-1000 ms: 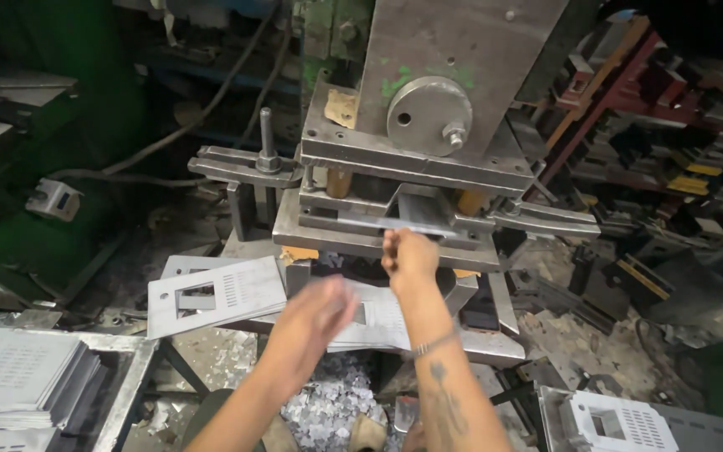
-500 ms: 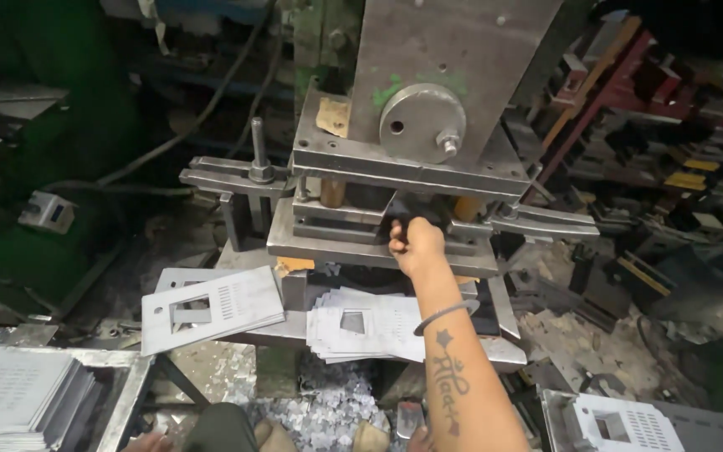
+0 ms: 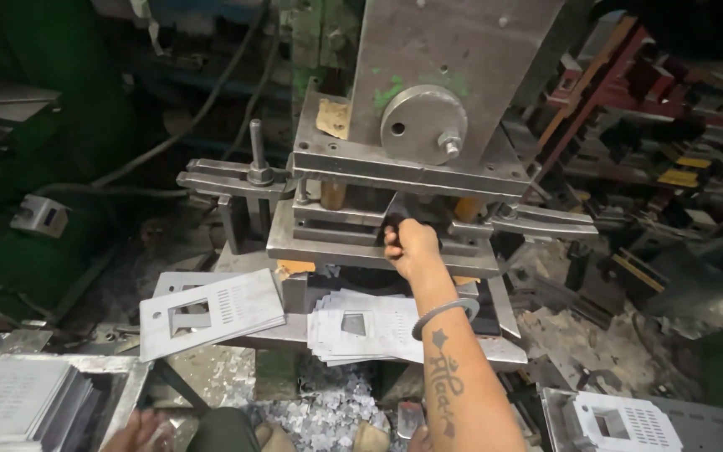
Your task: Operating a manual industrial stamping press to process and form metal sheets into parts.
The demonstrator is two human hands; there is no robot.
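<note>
My right hand (image 3: 412, 244) reaches into the gap of the press die (image 3: 328, 243), fingers curled on a thin dark metal plate (image 3: 388, 219) tilted in the slot. A metal bangle and a tattoo show on that forearm. The grey press head (image 3: 453, 75) with a round disc and bolt stands over the die. My left hand (image 3: 137, 431) is low at the bottom edge, only partly seen, near a stack of perforated grey plates (image 3: 10, 402). Whether it holds anything is hidden.
A pile of punched plates with square cut-outs (image 3: 211, 311) rests left of the die, another pile (image 3: 361, 326) under my forearm. A white punched plate (image 3: 625, 423) lies in a tray at bottom right. Metal scrap bits (image 3: 328, 410) cover the floor. Clamp bars and cluttered machinery surround the press.
My left hand has dropped from beside the die down to the bottom left edge. My right hand has pushed further into the die gap.
</note>
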